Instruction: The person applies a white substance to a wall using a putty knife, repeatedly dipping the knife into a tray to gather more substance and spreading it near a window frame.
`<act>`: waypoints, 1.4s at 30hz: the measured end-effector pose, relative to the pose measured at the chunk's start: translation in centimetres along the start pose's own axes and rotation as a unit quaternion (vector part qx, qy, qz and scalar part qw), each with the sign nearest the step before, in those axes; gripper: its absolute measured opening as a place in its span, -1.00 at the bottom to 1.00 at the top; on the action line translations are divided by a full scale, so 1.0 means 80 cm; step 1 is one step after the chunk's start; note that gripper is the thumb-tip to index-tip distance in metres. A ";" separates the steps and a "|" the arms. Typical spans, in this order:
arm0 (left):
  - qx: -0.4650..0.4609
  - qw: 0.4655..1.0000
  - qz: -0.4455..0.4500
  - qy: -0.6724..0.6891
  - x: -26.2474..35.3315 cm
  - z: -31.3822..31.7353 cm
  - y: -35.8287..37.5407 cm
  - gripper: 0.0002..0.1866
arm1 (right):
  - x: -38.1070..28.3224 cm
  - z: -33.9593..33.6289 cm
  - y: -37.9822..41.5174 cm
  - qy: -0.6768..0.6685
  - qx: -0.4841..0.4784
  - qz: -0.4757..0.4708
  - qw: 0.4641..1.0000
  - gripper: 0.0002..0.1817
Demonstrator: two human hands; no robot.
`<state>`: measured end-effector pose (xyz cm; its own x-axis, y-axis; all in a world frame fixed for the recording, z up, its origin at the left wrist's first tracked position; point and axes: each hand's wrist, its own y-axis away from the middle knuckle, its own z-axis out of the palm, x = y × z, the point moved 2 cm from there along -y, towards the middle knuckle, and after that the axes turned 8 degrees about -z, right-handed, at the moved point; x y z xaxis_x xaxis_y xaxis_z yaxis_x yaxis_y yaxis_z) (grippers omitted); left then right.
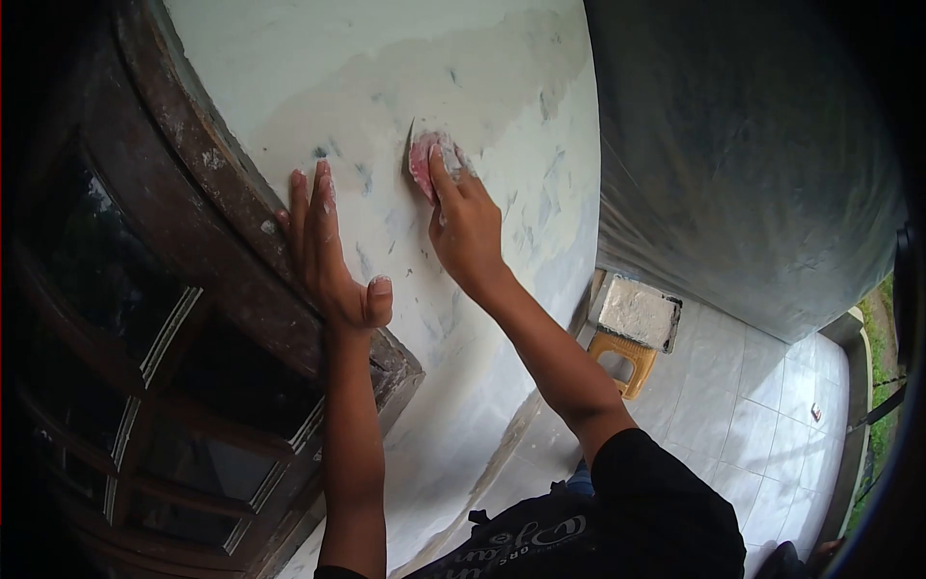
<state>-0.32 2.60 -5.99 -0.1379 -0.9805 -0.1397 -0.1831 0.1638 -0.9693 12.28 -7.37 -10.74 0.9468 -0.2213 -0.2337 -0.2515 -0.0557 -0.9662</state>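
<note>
My right hand (468, 227) grips a pink putty scraper (422, 166) smeared with white paste, its thin blade edge up against the pale wall (386, 63). Grey and dark patches mark the wall's surface around it. To the left, my left hand (333, 265) rests with fingers stretched out where the wall meets a dark wooden window frame (227, 183). White paste coats several of its fingertips, and it holds nothing.
Below on the right, a tray of white paste (637, 314) sits on a yellow stool (637, 367). A dark translucent sheet (733, 164) hangs beside the wall. Pale tiles (714, 415) cover the floor, with a ledge and grass at the far right.
</note>
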 end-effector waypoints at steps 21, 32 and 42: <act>0.001 1.000 -0.022 0.013 -0.001 -0.001 0.006 -0.04 | -0.050 -0.017 0.092 -0.009 -0.066 -0.025 0.998 -0.23; 0.007 1.000 -0.007 -0.001 -0.003 -0.001 0.003 -0.04 | 0.005 -0.004 -0.005 0.008 -0.019 -0.031 0.999 -0.24; 0.015 0.999 -0.025 0.017 0.000 0.003 0.003 -0.03 | -0.023 -0.058 0.060 -0.104 -0.054 0.012 0.993 -0.21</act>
<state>-0.16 2.61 -6.30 -0.1623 -0.9830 -0.0854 -0.1612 0.1118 -0.9806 8.42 -11.76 -14.45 0.9584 -0.0179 -0.2848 -0.2840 -0.1586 -0.9456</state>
